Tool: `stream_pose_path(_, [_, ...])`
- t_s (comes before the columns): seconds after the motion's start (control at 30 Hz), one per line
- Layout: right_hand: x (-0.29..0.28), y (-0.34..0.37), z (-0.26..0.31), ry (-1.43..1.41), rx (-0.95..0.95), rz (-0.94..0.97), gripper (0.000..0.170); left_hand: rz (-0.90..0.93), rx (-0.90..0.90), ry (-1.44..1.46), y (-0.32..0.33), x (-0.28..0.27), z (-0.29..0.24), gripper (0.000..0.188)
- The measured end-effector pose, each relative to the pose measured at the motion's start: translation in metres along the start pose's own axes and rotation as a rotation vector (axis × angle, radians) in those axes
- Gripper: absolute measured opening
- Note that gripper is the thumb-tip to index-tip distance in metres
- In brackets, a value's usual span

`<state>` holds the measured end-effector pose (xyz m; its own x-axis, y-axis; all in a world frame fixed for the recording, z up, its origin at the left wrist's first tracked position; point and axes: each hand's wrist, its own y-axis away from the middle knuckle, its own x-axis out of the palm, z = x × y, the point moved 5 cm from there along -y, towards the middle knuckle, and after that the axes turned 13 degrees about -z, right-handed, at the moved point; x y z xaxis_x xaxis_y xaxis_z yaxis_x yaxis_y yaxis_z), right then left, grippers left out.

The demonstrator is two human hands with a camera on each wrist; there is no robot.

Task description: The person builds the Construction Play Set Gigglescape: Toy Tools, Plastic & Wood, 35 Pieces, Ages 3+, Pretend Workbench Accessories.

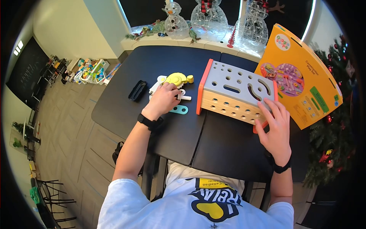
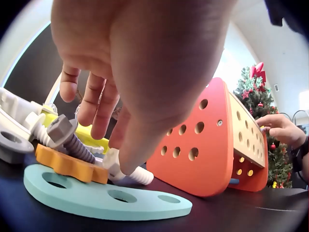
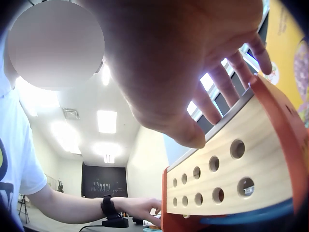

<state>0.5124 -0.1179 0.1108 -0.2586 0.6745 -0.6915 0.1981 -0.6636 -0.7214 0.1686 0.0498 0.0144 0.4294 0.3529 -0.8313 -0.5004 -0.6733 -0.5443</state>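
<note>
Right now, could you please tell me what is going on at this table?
Someone is reaching with the left hand in among a white bolt, a teal strip and a yellow toy tool on the dark table. Their right hand rests, fingers spread, at the far end of the toy workbench from those pieces. An orange-yellow carton stands beside the workbench.
</note>
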Motion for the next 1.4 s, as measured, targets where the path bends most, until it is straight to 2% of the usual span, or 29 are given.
stream_pose_path(0.13, [-0.002, 0.001, -0.001, -0.014, 0.005, -0.014, 0.050, -0.003, -0.004, 0.043, -0.003, 0.003, -0.003, 0.027])
stream_pose_path(0.23, [-0.006, -0.001, -0.011, -0.045, 0.044, -0.041, 0.051, 0.062, -0.070, 0.055, -0.003, 0.002, -0.002, 0.023])
stream_pose_path(0.27, [-0.008, -0.002, -0.015, -0.057, 0.061, -0.053, 0.051, 0.012, -0.037, 0.093, -0.002, -0.002, -0.004, 0.020])
stream_pose_path(0.37, [-0.010, -0.001, -0.026, -0.036, 0.055, -0.088, 0.053, 0.077, -0.098, 0.153, -0.001, 0.001, 0.003, 0.016])
stream_pose_path(0.4, [-0.009, 0.000, -0.030, -0.073, 0.092, -0.078, 0.054, 0.026, -0.069, 0.170, -0.001, -0.002, 0.002, 0.014])
stream_pose_path(0.43, [-0.009, 0.001, -0.033, -0.104, 0.133, -0.068, 0.055, 0.047, -0.167, 0.205, -0.003, -0.007, -0.002, 0.015])
stream_pose_path(0.5, [-0.009, 0.004, -0.040, -0.166, 0.205, -0.050, 0.057, -0.063, -0.256, 0.321, -0.011, -0.024, -0.010, 0.016])
stream_pose_path(0.6, [-0.006, 0.006, -0.048, -0.253, 0.278, -0.028, 0.059, -0.235, -0.180, 0.391, -0.039, -0.063, -0.035, 0.016])
stream_pose_path(0.7, [-0.005, 0.006, -0.053, -0.250, 0.254, -0.021, 0.056, -0.330, -0.113, 0.436, -0.071, -0.109, -0.073, 0.017])
stream_pose_path(0.8, [-0.007, 0.005, -0.053, -0.266, 0.243, -0.034, 0.054, -0.224, -0.006, 0.487, -0.103, -0.125, -0.116, 0.019])
stream_pose_path(0.9, [-0.007, 0.007, -0.053, -0.295, 0.236, -0.036, 0.053, -0.087, 0.097, 0.433, -0.128, -0.117, -0.154, 0.018])
stream_pose_path(0.97, [-0.009, 0.008, -0.052, -0.314, 0.238, -0.034, 0.053, -0.051, 0.215, 0.530, -0.140, -0.105, -0.182, 0.017])
stream_pose_path(1.1, [-0.010, 0.010, -0.055, -0.327, 0.237, -0.027, 0.050, 0.039, 0.272, 0.618, -0.160, -0.075, -0.221, 0.015])
stream_pose_path(1.23, [-0.009, 0.010, -0.058, -0.336, 0.228, -0.016, 0.049, 0.088, 0.343, 0.649, -0.176, -0.053, -0.242, 0.015])
stream_pose_path(1.4, [-0.009, 0.011, -0.060, -0.352, 0.220, -0.031, 0.050, 0.106, 0.450, 0.612, -0.185, -0.052, -0.259, 0.011])
